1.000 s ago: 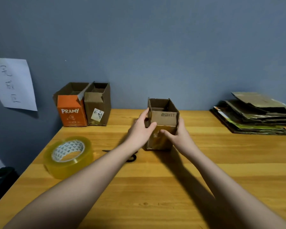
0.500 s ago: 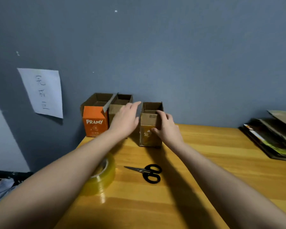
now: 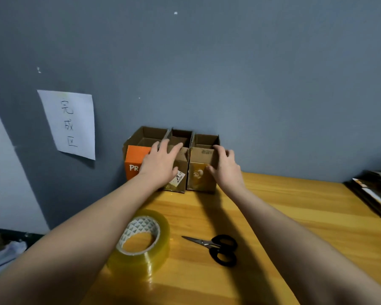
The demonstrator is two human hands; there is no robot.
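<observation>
Three open-topped cardboard boxes stand in a row against the grey wall at the table's back left. The rightmost small brown box (image 3: pixel 200 170) is held by my right hand (image 3: pixel 224 168), fingers over its right rim and thumb on its front face. My left hand (image 3: pixel 161 164) lies with straight fingers on the front of the middle brown box (image 3: pixel 180 159), partly hiding the orange box (image 3: pixel 133 160) at the left.
A roll of clear tape (image 3: pixel 141 243) lies on the wooden table (image 3: pixel 295 216) near the left edge, black scissors (image 3: pixel 216 247) to its right. A stack of flattened cardboard (image 3: pixel 374 190) sits at the right edge. A handwritten paper sign (image 3: pixel 69 124) hangs on the wall.
Both hands carried the small brown box from the table's middle to the back left and set it beside the other two boxes. My left hand let go and moved onto the middle box.
</observation>
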